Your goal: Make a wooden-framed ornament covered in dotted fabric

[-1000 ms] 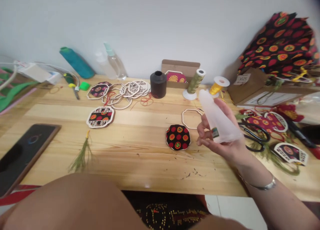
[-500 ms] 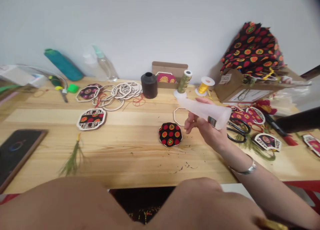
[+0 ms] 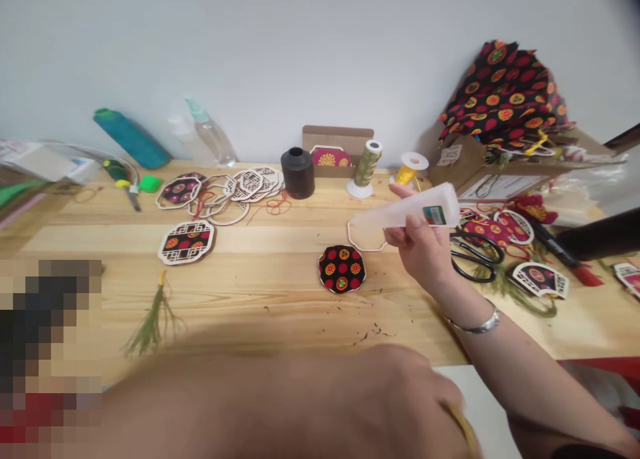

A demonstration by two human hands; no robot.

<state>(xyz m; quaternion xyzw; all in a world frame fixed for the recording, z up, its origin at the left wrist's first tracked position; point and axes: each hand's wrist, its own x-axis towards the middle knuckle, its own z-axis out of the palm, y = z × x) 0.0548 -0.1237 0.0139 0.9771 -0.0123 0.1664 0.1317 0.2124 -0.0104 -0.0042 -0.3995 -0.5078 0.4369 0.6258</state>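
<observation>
My right hand [image 3: 423, 252] is closed around a translucent white squeeze bottle [image 3: 405, 212], held nearly level with its nozzle pointing left. The nozzle hangs over an empty wooden frame outline [image 3: 357, 236] on the wooden table [image 3: 260, 292]. Just in front of the frame lies a round black fabric piece with red and yellow dots [image 3: 342, 269]. My left hand [image 3: 300, 406] is a large blurred shape very close to the camera along the bottom; its fingers cannot be made out. A thin yellow strip shows at its right edge.
Black scissors [image 3: 473, 259] and finished fabric pieces lie right of my hand. A black spool [image 3: 297, 172], green spool [image 3: 367, 166] and yellow spool [image 3: 410, 169] stand behind. Wooden frames [image 3: 245, 186] pile up at left, with a green tassel [image 3: 150, 319]. Patterned fabric [image 3: 505, 99] fills a box.
My right hand has tipped the bottle from nearly upright to level, nozzle swinging left over the empty frame. My blurred left arm has spread across the bottom of the view.
</observation>
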